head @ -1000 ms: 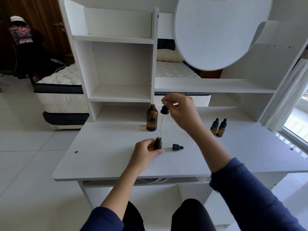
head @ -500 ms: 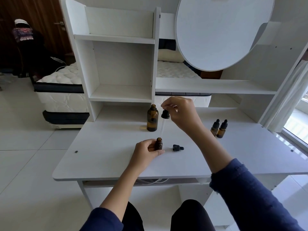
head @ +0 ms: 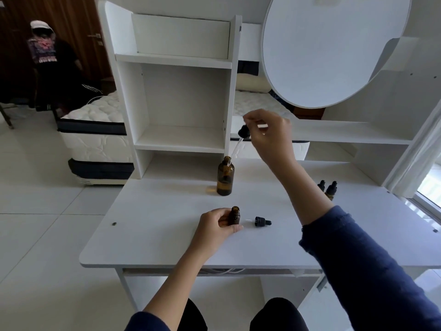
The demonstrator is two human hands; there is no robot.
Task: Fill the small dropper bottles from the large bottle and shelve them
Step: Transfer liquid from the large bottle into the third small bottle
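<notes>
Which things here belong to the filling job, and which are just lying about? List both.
Job: large bottle, long dropper pinched by right hand, small open bottle held by left hand, loose dropper cap, two capped small bottles, shelf unit.
Lying about: round mirror, mattress, clothes on chair.

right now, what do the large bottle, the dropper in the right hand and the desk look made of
The large bottle looks like amber glass: glossy, see-through. The dropper has a clear tube, glass or plastic, and a black bulb, likely rubber. The desk is smooth white board, probably laminate.
</notes>
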